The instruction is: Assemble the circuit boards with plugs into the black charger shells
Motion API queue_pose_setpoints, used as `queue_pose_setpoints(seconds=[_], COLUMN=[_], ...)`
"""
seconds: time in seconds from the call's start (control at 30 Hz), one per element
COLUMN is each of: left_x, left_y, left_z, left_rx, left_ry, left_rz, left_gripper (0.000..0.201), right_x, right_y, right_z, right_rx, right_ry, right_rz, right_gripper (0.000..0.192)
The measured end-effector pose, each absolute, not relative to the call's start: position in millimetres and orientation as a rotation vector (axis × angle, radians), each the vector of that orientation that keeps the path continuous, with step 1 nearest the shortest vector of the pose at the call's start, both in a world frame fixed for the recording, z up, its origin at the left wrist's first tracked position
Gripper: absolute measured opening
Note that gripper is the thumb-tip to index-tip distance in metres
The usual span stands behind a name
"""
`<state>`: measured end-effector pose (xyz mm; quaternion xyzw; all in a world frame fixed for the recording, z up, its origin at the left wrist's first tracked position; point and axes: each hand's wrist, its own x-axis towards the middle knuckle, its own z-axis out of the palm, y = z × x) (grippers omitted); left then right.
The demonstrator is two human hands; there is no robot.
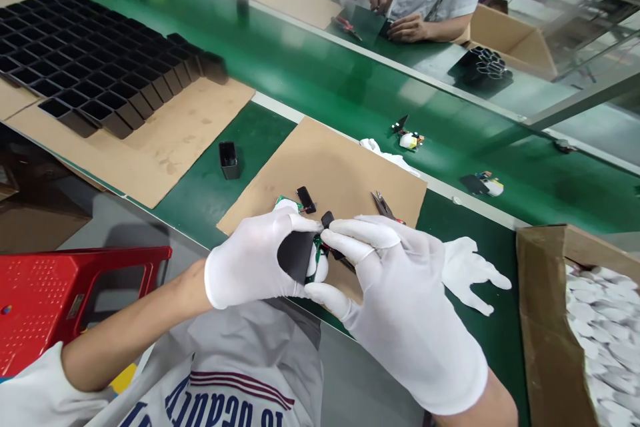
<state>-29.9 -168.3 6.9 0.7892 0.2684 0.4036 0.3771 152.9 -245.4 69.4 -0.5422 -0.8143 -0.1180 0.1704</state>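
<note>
Both my hands wear white gloves and meet over the near edge of a brown cardboard mat point(345, 173). My left hand point(255, 260) grips a black plastic casing point(296, 255) with a small green circuit board and a white part sticking out of it. My right hand point(395, 293) pinches the same assembly from the right at the board end, thumb underneath. A small black clip-like piece point(306, 199) lies on the mat just beyond my fingers.
A black open case point(229, 160) stands on the green belt. A tray of several black cases point(85, 73) lies far left. Cutters point(384, 205), a spare white glove point(470, 273), a cardboard box of white parts point(595, 320), a red stool point(55, 293). Another person's hands point(395, 10) work across the belt.
</note>
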Motion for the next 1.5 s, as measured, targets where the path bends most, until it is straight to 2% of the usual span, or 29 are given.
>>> queue_pose_setpoints(seconds=[0.1,0.2,0.37,0.47,0.63,0.83,0.93,1.03,1.1,1.2,1.3,1.5], left_x=[-38.0,-50.4,-79.1,-90.9,-91.4,-83.7,-73.6,-59.7,-50.7,-41.0,-37.6,-44.1], left_y=[-166.6,-163.6,-152.4,-144.8,-140.1,-138.3,-144.0,-159.6,-172.7,-189.2,-196.8,-194.3], left_z=[10.0,18.2,32.2,42.6,63.4,62.6,49.0,28.3,13.6,-1.5,-2.6,5.9], left_rx=[2.081,2.163,2.357,2.472,2.583,2.492,2.266,1.981,1.874,1.829,1.7,1.718], left_ry=[0.712,0.804,0.933,0.898,0.748,0.634,0.568,0.505,0.519,0.597,0.581,0.759], left_rz=[1.059,0.908,0.435,0.281,0.155,0.236,0.457,0.677,0.74,0.773,0.728,0.601], left_gripper=[0.034,0.03,0.061,0.067,0.074,0.068,0.057,0.06,0.069,0.081,0.074,0.059], right_x=[150.5,147.2,136.4,129.5,125.9,139.9,149.2,147.2,137.3,119.8,113.3,124.9], right_y=[-240.4,-234.2,-223.4,-219.8,-221.9,-221.5,-232.1,-258.1,-276.1,-289.7,-287.0,-277.2], right_z=[61.8,54.8,31.7,14.1,3.0,20.7,30.7,28.7,19.9,4.9,-2.1,4.2], right_rx=[-1.516,-1.516,-1.412,-1.371,-1.293,-1.316,-1.379,-1.463,-1.49,-1.573,-1.462,-1.352], right_ry=[-2.297,-2.314,-2.417,-2.367,-2.223,-2.148,-2.056,-1.72,-1.542,-1.313,-1.251,-1.348], right_rz=[-0.207,-0.165,-0.132,-0.092,-0.054,-0.097,-0.193,-0.339,-0.184,0.285,0.591,0.71], right_gripper=[0.04,0.043,0.049,0.049,0.065,0.053,0.051,0.039,0.029,0.049,0.054,0.054])
